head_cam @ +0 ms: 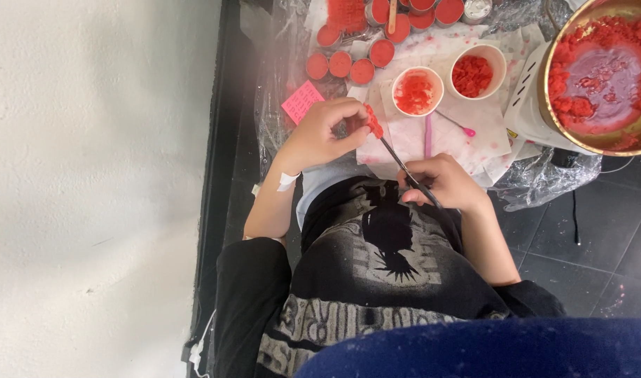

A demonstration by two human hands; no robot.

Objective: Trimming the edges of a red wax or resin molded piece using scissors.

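The left hand (325, 133) pinches a small red wax piece (373, 122), raised just above the paper-covered tabletop (488, 126). The right hand (443, 180) is closed around a thin dark tool (404, 168), seemingly a brush or blade, whose tip touches the piece. Little free room lies ahead: two white cups (474, 70) of red bits stand just beyond, with a pink stick (427, 134) between. A pink square note (303, 101) lies left, small red tins (352, 59) behind, and a gold pot (600, 70) fills the right edge.

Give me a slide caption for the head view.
Left hand holds a red piece while the right hand works it with a thin tool.
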